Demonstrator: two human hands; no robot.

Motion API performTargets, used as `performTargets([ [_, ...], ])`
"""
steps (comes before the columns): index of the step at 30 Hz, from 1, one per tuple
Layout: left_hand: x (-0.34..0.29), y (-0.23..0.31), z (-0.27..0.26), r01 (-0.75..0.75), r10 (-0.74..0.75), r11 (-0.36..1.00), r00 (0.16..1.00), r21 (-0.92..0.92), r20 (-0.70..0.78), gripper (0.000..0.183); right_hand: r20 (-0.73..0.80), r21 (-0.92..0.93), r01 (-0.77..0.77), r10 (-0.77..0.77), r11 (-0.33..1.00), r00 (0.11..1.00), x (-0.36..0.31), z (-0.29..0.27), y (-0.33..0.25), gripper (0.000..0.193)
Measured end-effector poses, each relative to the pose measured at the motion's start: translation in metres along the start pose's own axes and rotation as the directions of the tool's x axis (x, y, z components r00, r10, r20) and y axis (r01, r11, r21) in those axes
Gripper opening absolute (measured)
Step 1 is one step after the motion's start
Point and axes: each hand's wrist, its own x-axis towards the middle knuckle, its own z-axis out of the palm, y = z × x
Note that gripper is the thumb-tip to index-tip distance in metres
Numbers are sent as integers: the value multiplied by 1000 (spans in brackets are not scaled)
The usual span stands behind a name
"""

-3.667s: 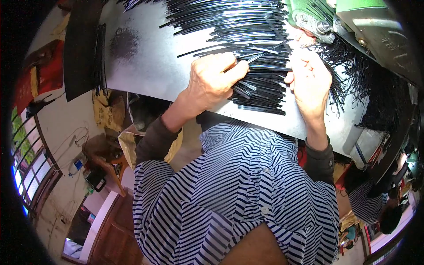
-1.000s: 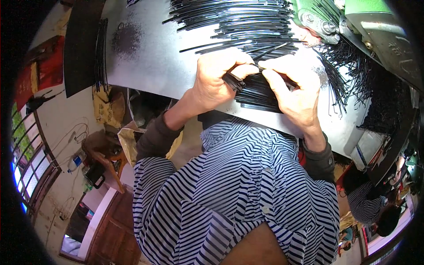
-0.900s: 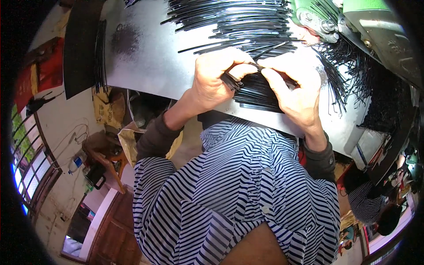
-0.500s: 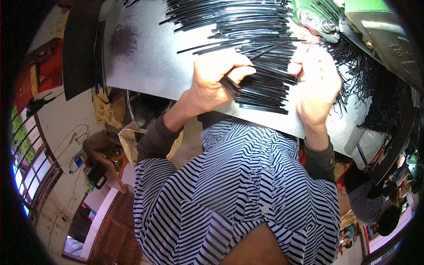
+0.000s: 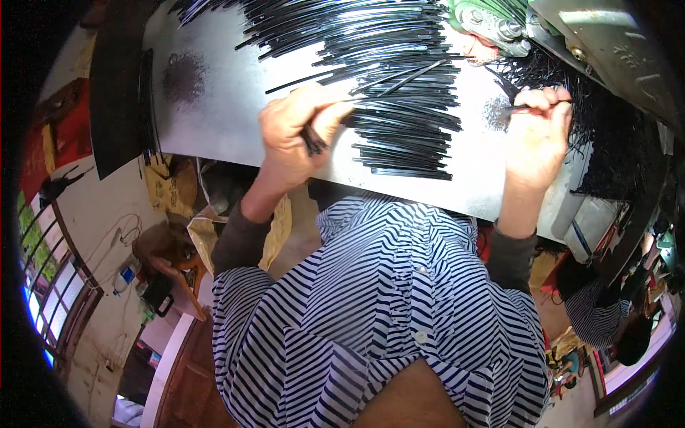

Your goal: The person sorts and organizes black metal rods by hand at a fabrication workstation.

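Note:
Thin black strips [image 5: 407, 118] lie side by side in a long row on the pale metal table [image 5: 235, 128]. My left hand [image 5: 296, 132] is closed just left of the row; the dark ends of a small bundle of black strips [image 5: 314, 140] stick out under its fingers. Over to the right, my right hand [image 5: 539, 139] has its fingers curled on a thin black strip [image 5: 519, 108], one end of which shows at the fingertips. How many strips either hand holds, I cannot tell.
A green machine [image 5: 492, 25] with bolted metal parts stands at the far right. Beside it a tangled heap of short black scraps [image 5: 592, 107] covers the table's right side. A black sheet [image 5: 118, 93] hangs over the left edge. A co-worker [image 5: 596, 317] is at lower right.
My hands have moved apart: the left one went left, away from the row with its bundle, and the right one went right, toward the scrap heap. The view has shifted slightly.

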Motion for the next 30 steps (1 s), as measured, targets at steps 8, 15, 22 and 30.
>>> performTargets([
  [8, 4, -5, 9, -187, 178, 974, 980, 124, 87, 18, 134, -540, 229, -186, 810, 973, -13, 35, 11, 21],
  [15, 6, -4, 4, -202, 181, 965, 975, 168, 132, 19, 319, -774, 377, -202, 509, 926, -21, 34, 17, 13],
  [22, 1, -5, -2, -226, 209, 954, 973, 196, 102, 22, 619, -761, 641, -185, 99, 764, -18, 48, 17, 14],
  [30, -4, -19, -24, -20, 42, 829, 999, 560, -27, 25, 772, -589, 803, 232, -92, 592, -28, 67, 57, 27],
])
